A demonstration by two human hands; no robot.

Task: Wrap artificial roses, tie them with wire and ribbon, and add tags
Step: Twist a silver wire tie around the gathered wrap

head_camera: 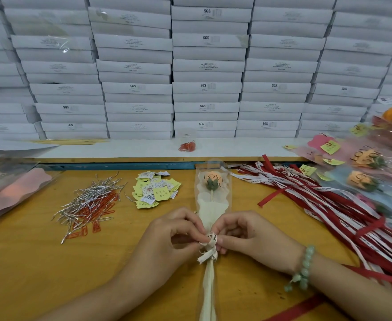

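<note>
Left hand (176, 230) pinches the white ribbon (210, 245) on the wrapped rose (212, 184) | right hand (248, 235) pinches the same ribbon from the other side | rose lies between both hands | silver wires (90, 198) and tags (155, 189) past the left hand | loose ribbons (317, 198) past the right hand

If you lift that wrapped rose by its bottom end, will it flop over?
Probably not much: the wrapped rose has a thin straight stick inside, so it should stay fairly stiff. It likely feels light, being a small bloom in thin film. Its clear wrapper looks glossy, so it may feel slippery.
</note>
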